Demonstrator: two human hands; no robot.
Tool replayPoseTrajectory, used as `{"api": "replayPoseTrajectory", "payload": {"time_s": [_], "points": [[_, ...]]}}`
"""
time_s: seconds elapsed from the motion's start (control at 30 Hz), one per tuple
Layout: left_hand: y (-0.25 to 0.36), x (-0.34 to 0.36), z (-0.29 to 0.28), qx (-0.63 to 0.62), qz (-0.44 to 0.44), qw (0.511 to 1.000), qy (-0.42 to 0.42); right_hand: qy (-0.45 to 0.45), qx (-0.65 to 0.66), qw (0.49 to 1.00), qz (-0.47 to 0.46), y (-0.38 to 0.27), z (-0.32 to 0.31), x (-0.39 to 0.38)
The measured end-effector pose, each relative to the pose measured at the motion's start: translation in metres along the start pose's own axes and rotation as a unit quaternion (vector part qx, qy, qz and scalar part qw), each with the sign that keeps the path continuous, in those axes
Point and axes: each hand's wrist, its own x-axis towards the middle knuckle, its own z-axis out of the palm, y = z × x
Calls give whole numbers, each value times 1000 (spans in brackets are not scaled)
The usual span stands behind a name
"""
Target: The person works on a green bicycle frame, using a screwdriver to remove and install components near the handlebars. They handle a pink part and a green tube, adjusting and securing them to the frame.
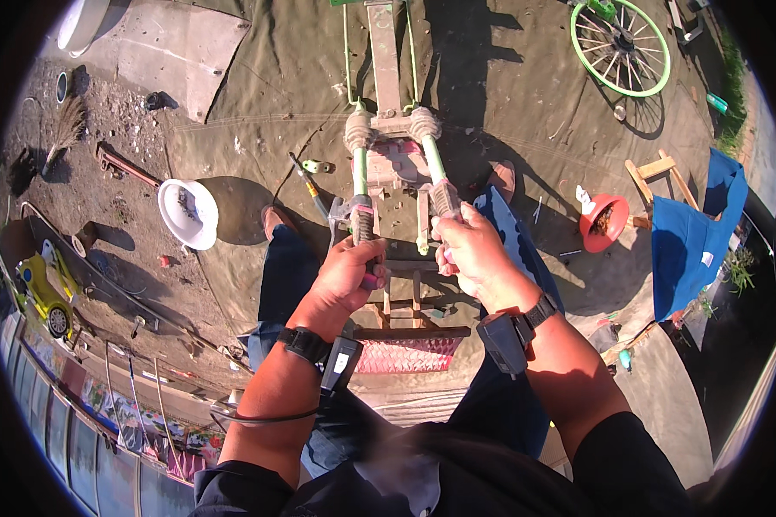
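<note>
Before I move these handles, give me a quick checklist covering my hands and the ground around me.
1. Left hand closed on left handle: ok.
2. Right hand closed on right handle: ok.
3. White basin apart from left shoe: ok.
4. Red bowl apart from right leg: ok.
5. Ground beside left handle free of loose tools: not ok; a long thin tool lies there.
6. Firmness of both grips: cannot tell.

Person's left forearm (272, 392) and right forearm (571, 366) extended forward, angled inward; left hand (347, 277) and right hand (476, 252) apart, both curled closed, right slightly farther forward
</note>
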Motion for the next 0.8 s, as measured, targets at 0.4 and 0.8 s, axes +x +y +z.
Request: {"api": "replayPoseTrajectory", "payload": {"time_s": [0.4,0.8], "points": [[-14,3,-9,-200,-29,976,-80,23,-25,999,-15,4,-1,6],[-4,3,16,385,41,899,206,57,-69,996,-14,1,7,4]]}}
